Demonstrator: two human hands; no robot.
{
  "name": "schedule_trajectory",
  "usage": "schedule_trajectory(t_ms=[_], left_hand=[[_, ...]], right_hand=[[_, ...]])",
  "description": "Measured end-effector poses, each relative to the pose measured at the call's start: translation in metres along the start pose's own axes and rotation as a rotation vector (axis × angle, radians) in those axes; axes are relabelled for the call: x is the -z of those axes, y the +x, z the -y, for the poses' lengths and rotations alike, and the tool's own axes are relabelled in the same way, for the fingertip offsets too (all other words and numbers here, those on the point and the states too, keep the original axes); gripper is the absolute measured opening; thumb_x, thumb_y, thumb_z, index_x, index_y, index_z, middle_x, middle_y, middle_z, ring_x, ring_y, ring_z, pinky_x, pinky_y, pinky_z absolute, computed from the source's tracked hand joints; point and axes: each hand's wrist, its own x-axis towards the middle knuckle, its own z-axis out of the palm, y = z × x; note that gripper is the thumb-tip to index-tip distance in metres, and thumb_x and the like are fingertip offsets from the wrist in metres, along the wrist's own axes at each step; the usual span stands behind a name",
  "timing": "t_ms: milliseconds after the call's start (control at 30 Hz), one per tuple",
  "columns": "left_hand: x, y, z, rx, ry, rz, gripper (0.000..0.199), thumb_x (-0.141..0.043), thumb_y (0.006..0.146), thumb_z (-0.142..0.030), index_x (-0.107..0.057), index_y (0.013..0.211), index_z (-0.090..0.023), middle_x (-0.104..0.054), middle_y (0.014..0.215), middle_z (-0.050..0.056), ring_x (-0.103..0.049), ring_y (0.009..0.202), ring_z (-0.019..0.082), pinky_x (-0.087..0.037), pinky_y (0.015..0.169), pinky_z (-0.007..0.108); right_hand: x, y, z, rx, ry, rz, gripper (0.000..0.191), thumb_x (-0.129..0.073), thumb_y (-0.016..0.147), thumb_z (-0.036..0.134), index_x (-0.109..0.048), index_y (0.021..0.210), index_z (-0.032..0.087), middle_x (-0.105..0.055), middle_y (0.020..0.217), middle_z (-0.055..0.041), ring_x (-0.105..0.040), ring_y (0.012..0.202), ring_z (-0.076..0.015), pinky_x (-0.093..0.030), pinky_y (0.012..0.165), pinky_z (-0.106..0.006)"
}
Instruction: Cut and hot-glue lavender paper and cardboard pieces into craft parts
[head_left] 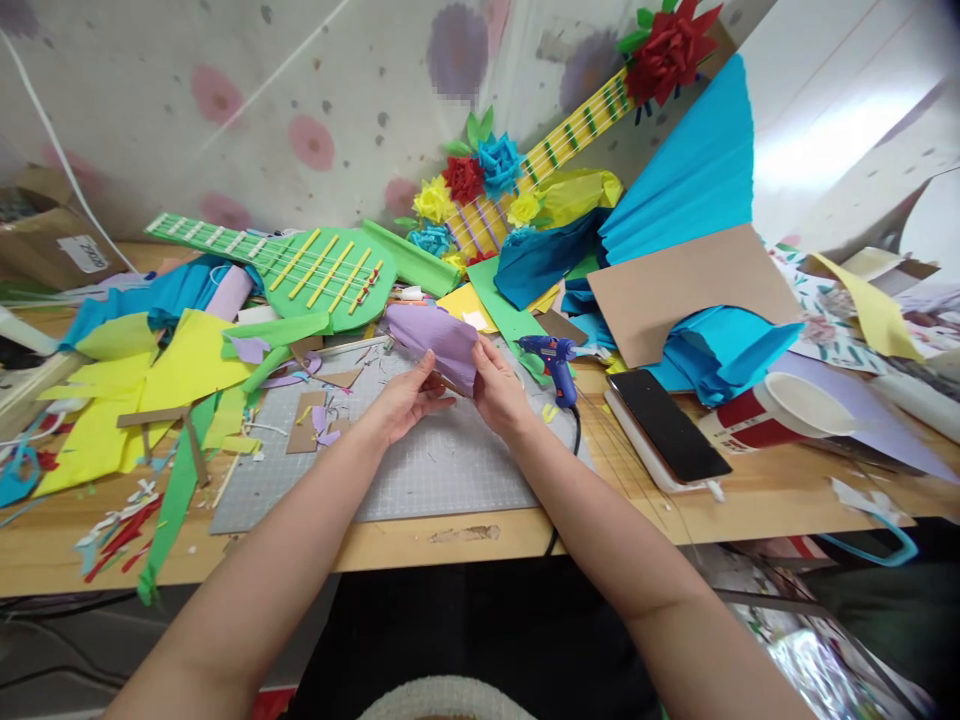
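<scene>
A piece of purple crepe paper [439, 338] with a rounded outline is held up in front of me, over the grey cutting mat [450, 480]. My right hand [496, 388] grips its right end, thumb on top. At its lower left edge is my left hand [411, 398], with the thumb against the paper and the other fingers partly underneath. What lies under the purple paper is mostly hidden. Just right of my right hand, a blue glue gun [555, 362] lies on its side with its cord running to the table's front edge.
Behind the mat lies a green paper guitar [322, 275]; a yellow one with paper flowers [574, 125] leans on the wall. Yellow paper scraps [180, 360] cover the left side. At right are a black phone [667, 425], a paper cup [780, 410] and brown cardboard [690, 285].
</scene>
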Motion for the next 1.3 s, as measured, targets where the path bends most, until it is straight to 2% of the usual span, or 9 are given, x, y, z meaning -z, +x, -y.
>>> schedule_trajectory(t_ms=[233,500,633,867,967,1033,1167,1233,1300], left_hand=[[-0.003,-0.002,-0.002,-0.031,0.03,-0.033,0.035,-0.067,0.07,-0.045,-0.06,0.067,-0.011,-0.053,0.062,0.003,-0.053,0.06,0.011,-0.056,0.062,0.029],[-0.004,-0.003,-0.003,-0.039,0.045,-0.051,0.037,-0.069,0.067,-0.047,-0.061,0.068,-0.011,-0.052,0.064,0.001,-0.053,0.059,0.01,-0.056,0.058,0.026],[-0.003,-0.003,-0.002,-0.034,0.048,-0.06,0.038,-0.069,0.066,-0.048,-0.061,0.069,-0.01,-0.053,0.063,0.002,-0.053,0.059,0.01,-0.055,0.057,0.027],[-0.003,-0.003,-0.002,-0.027,0.053,-0.054,0.037,-0.069,0.067,-0.047,-0.06,0.069,-0.01,-0.054,0.063,0.002,-0.054,0.061,0.011,-0.055,0.063,0.03],[-0.003,-0.002,-0.001,-0.051,0.021,-0.009,0.036,-0.07,0.067,-0.045,-0.061,0.076,-0.011,-0.058,0.068,0.003,-0.056,0.065,0.011,-0.054,0.07,0.032],[-0.001,-0.002,0.0,-0.085,-0.009,0.039,0.036,-0.072,0.065,-0.044,-0.061,0.077,-0.012,-0.061,0.073,0.004,-0.057,0.069,0.012,-0.053,0.074,0.031],[0.004,0.002,0.002,-0.15,0.004,0.151,0.038,-0.075,0.061,-0.045,-0.063,0.078,-0.013,-0.065,0.08,0.005,-0.06,0.076,0.013,-0.052,0.074,0.029],[0.008,0.005,0.002,-0.182,0.028,0.197,0.04,-0.075,0.06,-0.045,-0.064,0.082,-0.013,-0.065,0.081,0.005,-0.061,0.078,0.015,-0.052,0.074,0.029],[0.01,0.006,0.001,-0.212,0.045,0.228,0.041,-0.075,0.06,-0.045,-0.064,0.084,-0.013,-0.066,0.081,0.005,-0.061,0.079,0.015,-0.052,0.075,0.03]], right_hand=[[-0.001,-0.005,0.006,-0.037,0.105,0.046,0.055,-0.05,0.074,0.061,-0.054,0.115,0.026,-0.061,0.115,-0.003,-0.059,0.102,-0.0196,-0.052,0.082,-0.034],[-0.001,-0.006,0.006,-0.024,0.297,0.125,0.05,-0.056,0.075,0.054,-0.054,0.117,0.028,-0.062,0.113,-0.0007,-0.057,0.105,-0.0174,-0.047,0.089,-0.033],[0.0,-0.009,0.01,-0.023,0.359,0.243,0.052,-0.053,0.076,0.057,-0.049,0.12,0.029,-0.063,0.111,-0.0025,-0.058,0.106,-0.0189,-0.045,0.091,-0.037],[0.001,-0.009,0.01,-0.022,0.319,0.279,0.062,-0.044,0.074,0.068,-0.047,0.12,0.027,-0.063,0.11,-0.0056,-0.057,0.108,-0.0222,-0.046,0.087,-0.039],[-0.001,-0.008,0.012,-0.041,0.252,0.241,0.065,-0.038,0.074,0.072,-0.048,0.119,0.027,-0.062,0.112,-0.0059,-0.056,0.108,-0.0215,-0.046,0.088,-0.038],[0.0,-0.005,0.012,-0.043,0.225,0.163,0.061,-0.038,0.074,0.07,-0.05,0.114,0.026,-0.061,0.112,-0.0051,-0.055,0.109,-0.0202,-0.045,0.09,-0.037],[0.006,0.002,0.004,0.004,0.215,-0.055,0.039,-0.056,0.071,0.048,-0.054,0.101,0.024,-0.061,0.109,-0.0022,-0.055,0.106,-0.0177,-0.042,0.094,-0.035],[0.009,0.004,0.0,-0.007,0.172,-0.084,0.035,-0.063,0.063,0.034,-0.056,0.096,0.023,-0.063,0.104,-0.0013,-0.056,0.102,-0.0176,-0.043,0.091,-0.033],[0.012,0.004,-0.001,-0.072,0.105,-0.052,0.035,-0.063,0.058,0.026,-0.058,0.093,0.022,-0.064,0.098,-0.0013,-0.057,0.094,-0.0176,-0.046,0.082,-0.031]])
